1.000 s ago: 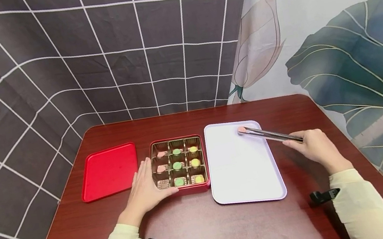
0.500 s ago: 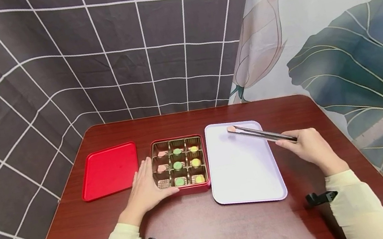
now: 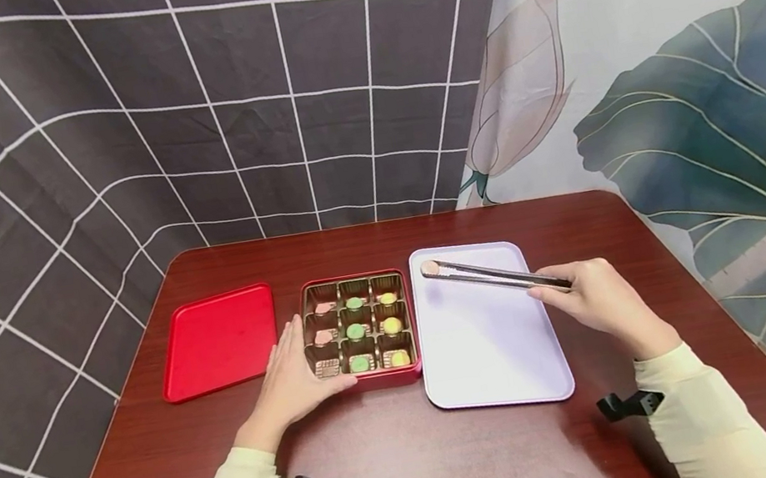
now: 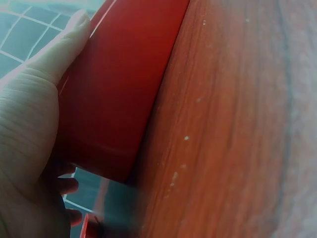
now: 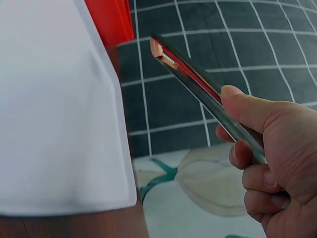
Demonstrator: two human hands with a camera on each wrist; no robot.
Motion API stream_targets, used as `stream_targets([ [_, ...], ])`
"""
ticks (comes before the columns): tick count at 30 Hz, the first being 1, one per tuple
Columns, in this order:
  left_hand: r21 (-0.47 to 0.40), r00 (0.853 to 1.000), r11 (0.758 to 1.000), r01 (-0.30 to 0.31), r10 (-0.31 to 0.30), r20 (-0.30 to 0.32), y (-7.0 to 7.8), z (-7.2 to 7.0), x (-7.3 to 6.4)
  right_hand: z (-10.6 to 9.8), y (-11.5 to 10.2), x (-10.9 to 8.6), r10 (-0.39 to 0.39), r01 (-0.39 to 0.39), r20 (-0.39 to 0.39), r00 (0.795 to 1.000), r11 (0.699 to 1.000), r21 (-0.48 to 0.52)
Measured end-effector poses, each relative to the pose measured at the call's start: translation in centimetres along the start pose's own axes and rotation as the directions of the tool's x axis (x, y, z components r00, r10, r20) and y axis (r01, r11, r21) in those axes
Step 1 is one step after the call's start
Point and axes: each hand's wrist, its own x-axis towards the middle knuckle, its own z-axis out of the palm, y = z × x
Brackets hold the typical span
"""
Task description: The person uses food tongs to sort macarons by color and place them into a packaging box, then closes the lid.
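My right hand (image 3: 595,303) grips a pair of metal tongs (image 3: 503,276) near the back end, with thumb and curled fingers around the arms. Between the tips of the tongs is a small pinkish round piece (image 3: 429,268), held above the white tray (image 3: 494,356). In the right wrist view the tongs (image 5: 198,89) point away from the hand. My left hand (image 3: 293,385) rests at the near left corner of a red box (image 3: 384,379), fingers straight along its left side and thumb along the front edge. The box's gold insert has pink, green and yellow pieces; its near left compartment (image 3: 327,368) holds none.
A flat red lid or tray (image 3: 220,342) lies on the brown table (image 3: 405,463), left of the box. The white tray stands right beside the box's right side. Behind the table hang a dark gridded cloth (image 3: 243,127) and a white cloth with a leaf print (image 3: 727,114).
The right hand has moved left across the white tray, carrying the tongs and the pink piece toward the box. The left hand and the box stay in place.
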Motion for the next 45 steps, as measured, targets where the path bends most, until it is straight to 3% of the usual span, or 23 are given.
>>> stream_targets([
  [8, 0.019, 0.998, 0.998, -0.056, 0.056, 0.027, -1.0, -0.5, -0.2, 0.7, -2.0, 0.5, -0.078, 0.078, 0.006, 0.997, 0.996, 0.032],
  [19, 0.065, 0.997, 0.996, -0.066, 0.064, 0.039, -1.1, -1.0, -0.3, 2.3, -5.2, 1.2, -0.203, 0.196, 0.065, 0.977, 0.975, 0.106],
  [25, 0.074, 0.997, 0.995, -0.067, 0.064, 0.044, -1.1, -1.2, -0.4, 3.7, -7.3, 1.7, -0.261, 0.247, 0.099, 0.96, 0.959, 0.137],
  [34, 0.069, 0.996, 0.995, -0.076, 0.073, 0.042, -1.0, -1.1, -0.3, 5.6, -9.9, 2.6, -0.384, 0.369, 0.107, 0.917, 0.919, 0.141],
  [45, 0.07, 0.997, 0.995, -0.073, 0.07, 0.042, -1.1, -1.1, -0.3, 6.6, -11.1, 3.7, -0.397, 0.376, 0.193, 0.897, 0.917, 0.135],
])
